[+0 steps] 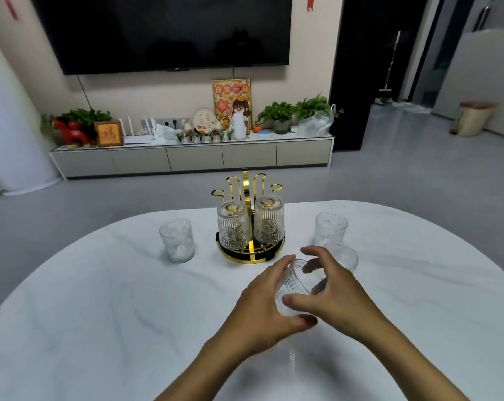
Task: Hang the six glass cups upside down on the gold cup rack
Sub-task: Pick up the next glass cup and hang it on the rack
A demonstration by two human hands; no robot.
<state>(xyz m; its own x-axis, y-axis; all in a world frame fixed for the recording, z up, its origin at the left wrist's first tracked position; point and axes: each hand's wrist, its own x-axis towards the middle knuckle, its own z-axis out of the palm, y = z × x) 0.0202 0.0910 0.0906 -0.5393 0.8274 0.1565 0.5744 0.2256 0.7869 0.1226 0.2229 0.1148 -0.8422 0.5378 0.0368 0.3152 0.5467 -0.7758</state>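
Observation:
The gold cup rack [246,186] stands at the far middle of the white table [100,299]. Two ribbed glass cups hang upside down on its front hooks, one on the left [233,228] and one on the right [268,224]. The hooks behind them are bare. Both hands hold a tilted glass cup [298,286] just above the table, in front of the rack: my left hand [262,302] under its base, my right hand [329,293] around its rim. One upright cup [177,240] stands left of the rack. Two more stand at the right, a far one [331,228] and a nearer one [342,256], partly hidden by my right hand.
Beyond the table's far edge lie a grey floor and a low TV cabinet [193,157] with plants and ornaments under a large wall TV [164,30]. A bin [473,118] stands at the far right.

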